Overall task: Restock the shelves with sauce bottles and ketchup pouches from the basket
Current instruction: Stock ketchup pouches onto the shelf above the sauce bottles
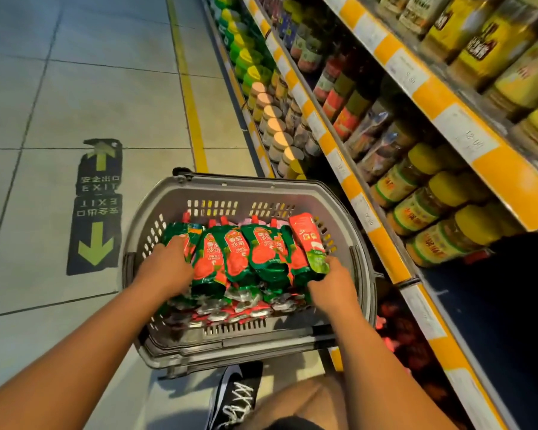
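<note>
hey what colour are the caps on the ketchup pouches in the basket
Red, on the ketchup pouches; head view.

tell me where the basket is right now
In the head view the grey basket sits on the tiled floor at lower centre, beside the yellow-edged shelves on its right, with the black shoe just behind it.

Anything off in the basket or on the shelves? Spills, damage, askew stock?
No spills or damage visible. In the grey basket, the ketchup pouches lie jumbled and overlapping rather than in rows. Left hand and right hand are both on the pile. Shelf jars stand in tidy rows.
</note>
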Demonstrator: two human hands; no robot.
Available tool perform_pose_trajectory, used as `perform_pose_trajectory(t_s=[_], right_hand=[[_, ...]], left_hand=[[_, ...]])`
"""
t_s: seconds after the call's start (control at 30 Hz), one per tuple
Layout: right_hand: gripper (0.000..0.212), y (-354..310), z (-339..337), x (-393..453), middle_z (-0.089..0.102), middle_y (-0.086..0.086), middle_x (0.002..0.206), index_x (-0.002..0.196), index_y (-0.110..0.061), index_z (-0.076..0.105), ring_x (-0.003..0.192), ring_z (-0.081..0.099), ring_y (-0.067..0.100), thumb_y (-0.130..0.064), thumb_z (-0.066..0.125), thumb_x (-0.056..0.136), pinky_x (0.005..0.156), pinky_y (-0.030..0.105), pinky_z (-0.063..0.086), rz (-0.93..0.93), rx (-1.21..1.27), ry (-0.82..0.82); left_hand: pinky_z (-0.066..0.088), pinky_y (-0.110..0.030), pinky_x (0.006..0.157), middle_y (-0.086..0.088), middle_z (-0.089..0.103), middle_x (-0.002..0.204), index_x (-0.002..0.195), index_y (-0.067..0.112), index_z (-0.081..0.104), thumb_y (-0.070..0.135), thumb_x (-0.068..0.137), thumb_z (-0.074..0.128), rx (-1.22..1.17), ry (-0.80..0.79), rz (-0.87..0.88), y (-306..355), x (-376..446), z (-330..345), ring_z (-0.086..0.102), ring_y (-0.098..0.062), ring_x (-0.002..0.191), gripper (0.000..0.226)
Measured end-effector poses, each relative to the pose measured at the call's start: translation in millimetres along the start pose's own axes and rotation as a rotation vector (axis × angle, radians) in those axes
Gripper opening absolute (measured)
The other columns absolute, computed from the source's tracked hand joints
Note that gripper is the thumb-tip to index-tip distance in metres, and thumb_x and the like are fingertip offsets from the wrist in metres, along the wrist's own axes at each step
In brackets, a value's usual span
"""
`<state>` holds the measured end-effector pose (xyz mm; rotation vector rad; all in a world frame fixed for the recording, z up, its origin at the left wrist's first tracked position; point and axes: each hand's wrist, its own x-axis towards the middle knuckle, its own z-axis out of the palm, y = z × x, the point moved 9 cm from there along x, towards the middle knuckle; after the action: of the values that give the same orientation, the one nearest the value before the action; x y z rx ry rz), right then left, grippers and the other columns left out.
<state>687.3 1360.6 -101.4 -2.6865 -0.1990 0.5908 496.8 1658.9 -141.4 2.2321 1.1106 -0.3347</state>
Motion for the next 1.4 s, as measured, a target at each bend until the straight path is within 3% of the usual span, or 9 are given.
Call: perform_pose_trajectory(t_s=[0.2, 0.43, 0.6, 0.8, 0.93, 1.0, 1.17, 1.3, 1.4], right_hand=[[0.063, 6.6, 5.8, 19.3, 0.048, 0.017, 0.139, 0.148, -0.014, 0.041, 0.116, 0.058, 0.037, -0.005, 0.066, 0.091, 0.096, 0.044, 0.052, 0.019, -0.057, -0.014], [0.050, 14.5, 1.9, 26.7, 0.039, 0.011, 0.130, 0.136, -0.016, 0.053, 0.077, 0.050, 0.023, 0.004, 0.062, 0.091, 0.080, 0.033, 0.046, 0.044, -0.042, 0.042], [0.032, 16.1, -2.0, 25.9, 0.032, 0.002, 0.111, 0.119, -0.014, 0.056, 0.068, 0.047, 0.018, 0.000, 0.065, 0.091, 0.074, 0.031, 0.043, 0.018, -0.061, 0.096], [0.037, 16.0, 5.4, 24.8, 0.058, 0.006, 0.108, 0.113, -0.021, 0.044, 0.092, 0.062, 0.028, -0.007, 0.070, 0.091, 0.073, 0.037, 0.046, -0.032, -0.071, 0.014], [0.035, 14.1, 8.1, 23.2, 0.060, 0.002, 0.095, 0.118, -0.025, 0.043, 0.088, 0.062, 0.030, -0.022, 0.070, 0.095, 0.072, 0.039, 0.050, -0.065, -0.103, -0.005], [0.036, 10.4, 7.5, 21.5, 0.063, 0.005, 0.097, 0.127, -0.025, 0.044, 0.090, 0.063, 0.033, -0.027, 0.066, 0.098, 0.074, 0.042, 0.053, -0.098, -0.131, 0.011], [0.060, 3.0, 7.0, 18.8, 0.064, 0.013, 0.130, 0.155, -0.028, 0.033, 0.115, 0.062, 0.038, -0.030, 0.060, 0.102, 0.089, 0.048, 0.056, -0.171, -0.137, 0.034], [0.047, 2.6, 4.6, 22.1, 0.069, 0.005, 0.104, 0.137, -0.024, 0.051, 0.096, 0.064, 0.032, -0.037, 0.069, 0.096, 0.072, 0.038, 0.051, -0.153, -0.149, 0.063], [0.037, 3.9, -2.0, 24.7, 0.070, 0.007, 0.102, 0.126, -0.019, 0.061, 0.096, 0.065, 0.033, -0.036, 0.071, 0.095, 0.069, 0.036, 0.046, -0.114, -0.179, 0.114]], left_hand=[[0.052, -0.049, 0.089, -0.016, 0.045, 0.127, 0.138, 0.017, 0.046, 0.014, 0.092, 0.058, 0.054, 0.051, 0.015, -3.6, 2.4, 4.2, 0.055, -0.042, 0.110, 0.047], [0.053, -0.046, 0.085, -0.013, 0.048, 0.125, 0.139, 0.020, 0.048, 0.017, 0.093, 0.059, 0.041, 0.134, 0.038, -7.0, 6.7, 6.2, 0.056, -0.037, 0.107, 0.048], [0.047, -0.040, 0.080, -0.012, 0.053, 0.126, 0.140, 0.024, 0.053, 0.020, 0.091, 0.061, -0.010, 0.174, 0.024, -9.8, 10.6, 5.1, 0.059, -0.036, 0.108, 0.050], [0.052, -0.047, 0.091, -0.015, 0.048, 0.134, 0.147, 0.023, 0.044, 0.020, 0.093, 0.060, -0.032, 0.153, 0.017, -9.4, 8.4, 7.8, 0.058, -0.038, 0.113, 0.056], [0.050, -0.039, 0.080, -0.013, 0.044, 0.135, 0.147, 0.025, 0.044, 0.023, 0.093, 0.061, -0.047, 0.103, -0.027, -12.2, 6.5, 11.7, 0.062, -0.032, 0.094, 0.057], [0.046, -0.035, 0.071, -0.014, 0.051, 0.126, 0.145, 0.025, 0.045, 0.023, 0.094, 0.060, -0.054, 0.094, -0.026, -12.6, 8.5, 12.2, 0.063, -0.029, 0.087, 0.053], [0.038, -0.028, 0.049, -0.012, 0.064, 0.096, 0.128, 0.027, 0.054, 0.013, 0.096, 0.052, -0.129, 0.121, -0.041, -16.0, 15.4, 10.7, 0.065, -0.026, 0.062, 0.036], [0.040, -0.031, 0.048, -0.011, 0.065, 0.080, 0.105, 0.032, 0.056, 0.005, 0.090, 0.053, -0.195, 0.123, -0.032, -15.8, 14.3, 11.2, 0.059, -0.027, 0.056, 0.031], [0.039, -0.031, 0.050, -0.012, 0.063, 0.073, 0.100, 0.033, 0.052, 0.005, 0.087, 0.056, -0.219, 0.123, -0.027, -17.6, 14.2, 10.0, 0.054, -0.026, 0.055, 0.031]])
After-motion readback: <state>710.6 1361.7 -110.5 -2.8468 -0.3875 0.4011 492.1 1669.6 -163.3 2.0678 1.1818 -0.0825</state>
